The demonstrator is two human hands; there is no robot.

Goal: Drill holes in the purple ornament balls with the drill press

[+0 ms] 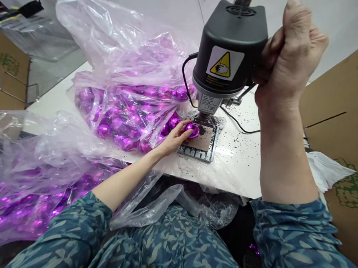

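Note:
At the base of a black machine [231, 35], my left hand [176, 137] pinches a shiny purple faceted piece [192, 130] between thumb and fingers. That piece rests over a brown board [201, 141] on the metal base plate [196, 153], beneath the machine's lower end. My right hand [290, 56] is raised and closed at the machine's upper right side; what its fingers wrap round is hidden. A clear plastic bag [159, 67] full of purple faceted pieces [121, 117] lies left of the machine.
Dark crumbs are scattered on the white table [241, 154]. A second bag of purple pieces [35, 214] lies at the lower left. Cardboard boxes stand at the right [348, 121] and left [6, 64]. A black cable [241, 126] runs behind the plate.

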